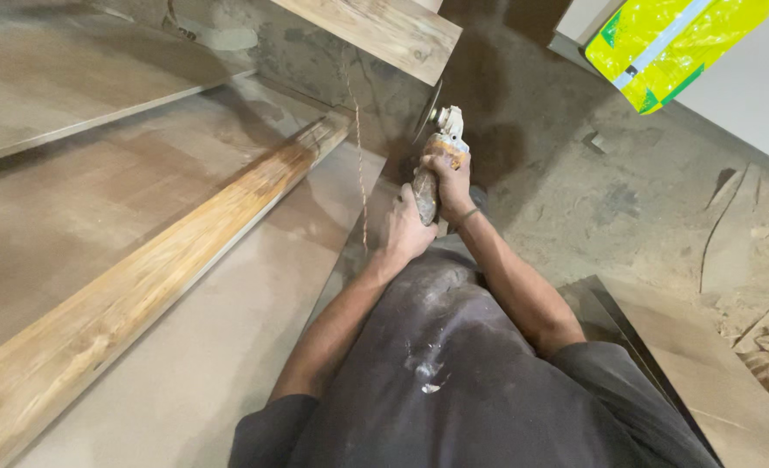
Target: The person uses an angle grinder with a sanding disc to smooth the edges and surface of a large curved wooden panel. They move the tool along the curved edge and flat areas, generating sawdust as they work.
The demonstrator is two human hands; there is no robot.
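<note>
Nearest the lens is the person's dark, dust-streaked shirt (454, 364), and past it both forearms reach forward to one angle grinder (436, 152). The right hand (450, 178) is wrapped tight round the grinder's body near the head, fingers fully closed on it; the left hand (406, 227) is curled shut round the rear of the handle just behind. The single cutting disc (426, 111) stands edge-on against the brown panel (228, 347) at its far end, beside the upright grey surface.

As for progress, it looks early or mid-cut: no severed piece or finished cut line shows (dust blurs the contact point), so most of the work seems left.

Counting outward: one grinder, two hands, one long wooden plank (142, 286) lying diagonally on the panel, another board (384, 30) above, one yellow-green bag (671, 43) at upper right, and scattered offcuts on the dusty floor (627, 208).
</note>
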